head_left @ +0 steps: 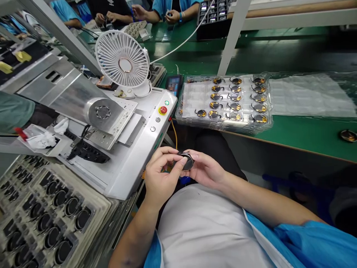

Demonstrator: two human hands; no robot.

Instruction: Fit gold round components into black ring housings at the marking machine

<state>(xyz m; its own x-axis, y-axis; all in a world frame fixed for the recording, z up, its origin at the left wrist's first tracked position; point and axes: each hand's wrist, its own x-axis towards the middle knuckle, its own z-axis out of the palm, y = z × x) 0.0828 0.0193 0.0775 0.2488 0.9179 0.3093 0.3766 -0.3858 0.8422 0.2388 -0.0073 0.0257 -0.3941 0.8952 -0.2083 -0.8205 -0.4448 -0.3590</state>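
Note:
Just in front of my body, a small round black disc-shaped part with a shiny rim (188, 163) is gripped by both hands. My left hand (164, 169) has its thumb pressed on the disc's face, with its fingers curled along the far side. My right hand (205, 167) closes on the disc's right edge, thumb on top. Fingers cover much of the part, so its underside is hidden. Beyond my hands on the green bench, a clear plastic tray (192, 95) bears rows of round parts with curled black tails and gold-coloured faces.
A white machine (125, 163) with a red emergency button (163, 110) stands left, a white fan (122, 61) on it. Stacked trays of black round parts (60, 199) fill the lower left. A loose round part (348, 135) lies at the right bench edge. Co-workers' hands (173, 15) are across the bench.

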